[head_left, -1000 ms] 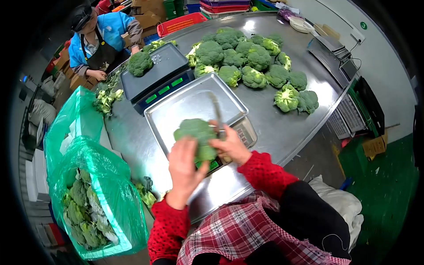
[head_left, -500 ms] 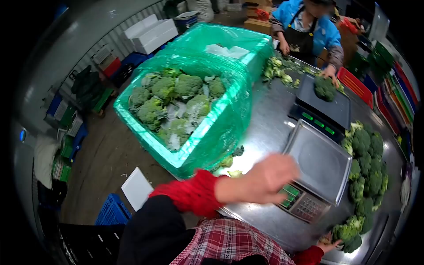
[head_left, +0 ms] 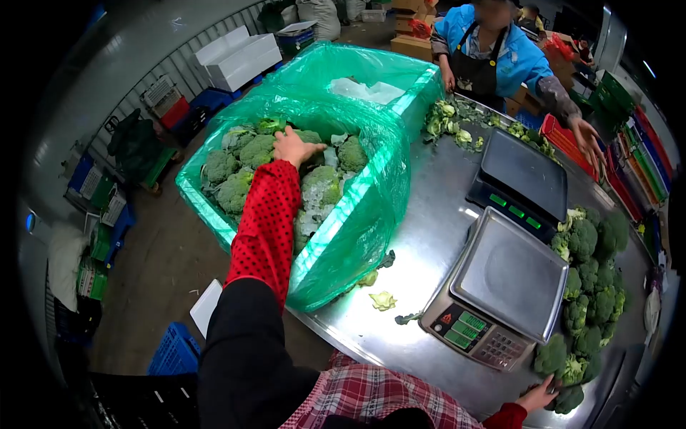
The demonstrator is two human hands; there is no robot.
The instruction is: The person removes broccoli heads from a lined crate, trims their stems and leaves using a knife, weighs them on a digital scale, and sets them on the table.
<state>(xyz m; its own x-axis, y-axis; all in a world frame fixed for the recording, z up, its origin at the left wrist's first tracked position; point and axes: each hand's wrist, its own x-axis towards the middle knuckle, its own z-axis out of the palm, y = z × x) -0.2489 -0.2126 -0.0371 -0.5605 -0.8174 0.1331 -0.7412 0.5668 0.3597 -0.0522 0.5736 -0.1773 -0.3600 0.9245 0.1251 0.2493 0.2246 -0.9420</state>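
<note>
Nearest, at the lower right, the right hand (head_left: 537,397) is placed against the near end of a row of loose dark-green broccoli heads (head_left: 589,307) on the brushed-steel table (head_left: 400,350). Its fingertips are parted and partly hidden; whether anything is clamped between them cannot be told. As the heads are rounded and lie close to the table's edge, one could be rolled off by a sideways push.

Just beyond, a grey scale with a square steel pan (head_left: 511,275) is seen with its pan bare. A false reading could be caused by a sleeve or a head being leaned on the pan. A pale-green leafy scrap (head_left: 383,301) lies beside it and could be swept along unnoticed.

To the left, further broccoli heads (head_left: 232,193) are packed, among whitish ice-like pieces, in a white-rimmed box (head_left: 325,236) lined with thin green translucent film (head_left: 379,243). The left hand (head_left: 295,148) is laid on them, fingers spread apart, not closed around a head. Florets could be bruised by hard pressing, and the loose film could be snagged and torn by the red dotted sleeve (head_left: 264,214).

Farthest, a co-worker's open hand (head_left: 587,139) is extended beside a black flat-topped scale (head_left: 525,171), which could be jolted by a careless reach.
</note>
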